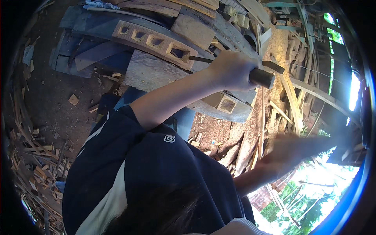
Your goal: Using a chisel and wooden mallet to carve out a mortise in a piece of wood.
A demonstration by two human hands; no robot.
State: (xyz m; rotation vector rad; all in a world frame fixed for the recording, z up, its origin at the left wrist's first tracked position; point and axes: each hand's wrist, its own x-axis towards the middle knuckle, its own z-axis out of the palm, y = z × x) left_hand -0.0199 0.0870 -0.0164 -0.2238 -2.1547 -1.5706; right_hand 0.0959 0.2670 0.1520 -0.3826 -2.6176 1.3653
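Note:
My left hand (234, 69) is closed around a chisel (200, 59), held almost level. Its thin dark blade points left, and the tip reaches the largest hole of a wooden piece (129, 38) with several cut holes in a row. Past my fist stick out a dark round wooden end (263, 78) and a flatter dark piece (274, 67); how the two join is hidden by the hand. At the lower right, my right hand (288, 150) is smeared by motion. A long blurred shape reaches beyond it, and its fingers cannot be made out.
Under the holed piece lies a thick pale timber block (150, 70). Another block with a square hole (227, 105) sits below my left wrist. Boards (194, 30) are stacked at the back. Long wood strips (291, 103) lean at right; scraps (43, 172) cover the left floor.

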